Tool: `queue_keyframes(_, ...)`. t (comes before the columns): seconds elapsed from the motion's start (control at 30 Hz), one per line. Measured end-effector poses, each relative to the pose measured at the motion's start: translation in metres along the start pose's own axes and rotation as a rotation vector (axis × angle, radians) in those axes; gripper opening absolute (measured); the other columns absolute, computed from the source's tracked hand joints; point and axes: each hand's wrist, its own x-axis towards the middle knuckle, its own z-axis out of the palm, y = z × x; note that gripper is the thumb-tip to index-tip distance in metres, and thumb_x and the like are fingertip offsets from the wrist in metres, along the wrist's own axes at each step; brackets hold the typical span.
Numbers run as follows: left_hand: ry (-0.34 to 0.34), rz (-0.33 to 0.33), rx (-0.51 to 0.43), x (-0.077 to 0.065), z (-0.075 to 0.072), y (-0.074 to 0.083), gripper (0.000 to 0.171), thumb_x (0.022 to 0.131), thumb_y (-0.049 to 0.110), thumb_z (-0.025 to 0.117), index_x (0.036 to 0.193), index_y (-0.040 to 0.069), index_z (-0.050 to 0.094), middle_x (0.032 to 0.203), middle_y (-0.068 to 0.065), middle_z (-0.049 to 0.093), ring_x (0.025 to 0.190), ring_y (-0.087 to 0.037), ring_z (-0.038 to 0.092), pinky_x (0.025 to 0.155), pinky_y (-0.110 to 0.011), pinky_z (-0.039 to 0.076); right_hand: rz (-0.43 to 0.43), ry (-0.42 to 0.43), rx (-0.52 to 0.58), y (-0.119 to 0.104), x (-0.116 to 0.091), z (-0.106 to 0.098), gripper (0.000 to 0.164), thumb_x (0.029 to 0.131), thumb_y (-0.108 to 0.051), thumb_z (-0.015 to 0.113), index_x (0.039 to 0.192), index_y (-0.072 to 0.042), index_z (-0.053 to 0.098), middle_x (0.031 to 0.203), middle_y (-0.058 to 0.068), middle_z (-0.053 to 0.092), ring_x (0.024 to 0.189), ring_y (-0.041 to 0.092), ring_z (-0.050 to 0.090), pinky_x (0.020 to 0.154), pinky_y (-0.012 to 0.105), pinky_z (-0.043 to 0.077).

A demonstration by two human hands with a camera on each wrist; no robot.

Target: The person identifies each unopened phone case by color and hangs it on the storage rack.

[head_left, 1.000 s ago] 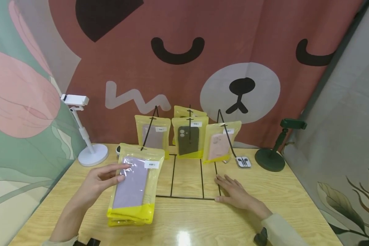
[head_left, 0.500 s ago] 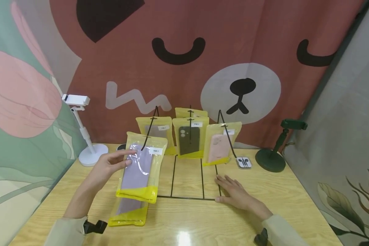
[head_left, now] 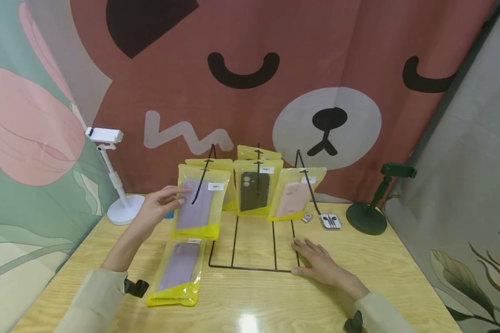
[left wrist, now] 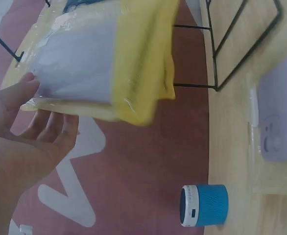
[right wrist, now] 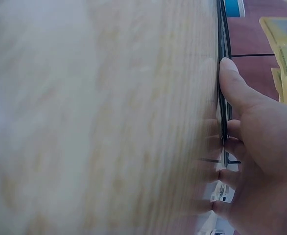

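My left hand pinches the left edge of a clear-and-yellow pouch holding a purple phone case. The left hook of a black wire rack passes by the pouch's top hole and sticks out in front of it. In the left wrist view, the thumb lies on the pouch front, with the other fingers behind. Below on the table lies another bagged purple phone case. My right hand rests, fingers spread, at the right front corner of the rack's base.
Bagged black and pink phone cases hang on the other hooks. Boxed earphones lie at the right. A white phone stand and a green one flank the rack. A blue speaker stands at the left.
My left hand has lifted the pouch off the lower one and slid it back along the left hook, away from the hook's tip. The right hand stays in place.
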Motion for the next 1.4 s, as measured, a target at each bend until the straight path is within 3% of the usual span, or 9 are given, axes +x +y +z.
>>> queue_keyframes(0.13,0.098,0.022,0.062,-0.014,-0.001,-0.010,0.032,0.097,0.024,0.059,0.128,0.014,0.063,0.130,-0.002,0.055,0.117,-0.007,0.048,0.092,-0.026,0.044,0.001,-0.005,0.002,-0.002,0.000,0.000,0.078,0.088,-0.053,0.061,0.145,-0.003,0.042,0.153,0.018,0.033,0.140,0.047,0.022,0.106,0.071,0.014)
queue_keyframes(0.27,0.160,0.012,0.208,-0.038,0.007,-0.029,0.028,0.096,0.009,0.059,0.123,0.005,0.064,0.118,-0.013,0.061,0.109,-0.021,0.057,0.089,-0.031,0.051,0.000,-0.003,-0.003,0.000,0.001,0.000,0.077,0.088,-0.052,0.061,0.145,-0.004,0.041,0.153,0.017,0.032,0.140,0.047,0.021,0.107,0.070,0.013)
queue_keyframes(0.37,0.075,-0.051,0.394,-0.057,0.019,-0.044,0.032,0.092,0.005,0.061,0.124,-0.003,0.060,0.113,-0.023,0.059,0.102,-0.037,0.059,0.084,-0.046,0.053,-0.003,0.005,-0.011,0.001,0.002,-0.002,0.077,0.088,-0.052,0.062,0.145,-0.004,0.041,0.153,0.017,0.032,0.140,0.046,0.021,0.107,0.070,0.014)
queue_keyframes(0.53,-0.110,-0.300,0.668,-0.081,0.044,-0.055,0.053,0.092,0.024,0.063,0.134,-0.006,0.048,0.120,-0.034,0.053,0.103,-0.053,0.054,0.076,-0.062,0.050,-0.008,0.001,-0.012,0.002,0.002,-0.003,0.077,0.089,-0.052,0.061,0.145,-0.004,0.041,0.153,0.017,0.032,0.140,0.046,0.020,0.107,0.070,0.014)
queue_keyframes(0.63,-0.149,-0.383,0.773,-0.086,0.056,-0.056,0.061,0.092,0.034,0.064,0.137,-0.003,0.046,0.123,-0.036,0.051,0.104,-0.054,0.053,0.072,-0.064,0.050,-0.004,0.001,-0.017,0.002,0.002,-0.002,0.078,0.089,-0.053,0.061,0.145,-0.004,0.041,0.153,0.017,0.032,0.140,0.047,0.021,0.106,0.071,0.015)
queue_keyframes(0.77,-0.150,-0.410,0.882,-0.086,0.068,-0.057,0.069,0.090,0.043,0.064,0.140,0.000,0.044,0.126,-0.036,0.049,0.107,-0.051,0.050,0.072,-0.065,0.048,0.004,-0.003,-0.013,0.002,0.001,0.000,0.078,0.089,-0.054,0.060,0.146,-0.003,0.040,0.153,0.017,0.032,0.140,0.047,0.021,0.106,0.071,0.015)
queue_keyframes(1.07,-0.166,-0.401,0.958,-0.075,0.076,-0.060,0.085,0.080,0.060,0.067,0.140,0.003,0.046,0.118,-0.034,0.051,0.106,-0.047,0.048,0.068,-0.062,0.049,0.008,-0.007,-0.003,0.002,0.001,0.000,0.078,0.089,-0.052,0.061,0.146,-0.004,0.040,0.154,0.017,0.031,0.141,0.046,0.020,0.107,0.070,0.014)
queue_keyframes(1.2,-0.155,-0.357,0.903,-0.070,0.076,-0.060,0.082,0.078,0.054,0.073,0.138,0.004,0.049,0.118,-0.031,0.050,0.104,-0.046,0.048,0.072,-0.066,0.046,0.007,-0.006,0.004,0.002,0.000,-0.001,0.078,0.089,-0.052,0.061,0.146,-0.003,0.040,0.154,0.017,0.031,0.141,0.046,0.019,0.107,0.070,0.013)
queue_keyframes(1.4,-0.158,-0.333,0.833,-0.066,0.076,-0.060,0.081,0.074,0.040,0.082,0.138,0.004,0.048,0.111,-0.026,0.050,0.092,-0.039,0.049,0.067,-0.056,0.048,0.008,-0.023,0.032,0.000,0.000,-0.001,0.077,0.090,-0.051,0.061,0.146,-0.004,0.039,0.154,0.017,0.030,0.141,0.046,0.017,0.107,0.071,0.011)
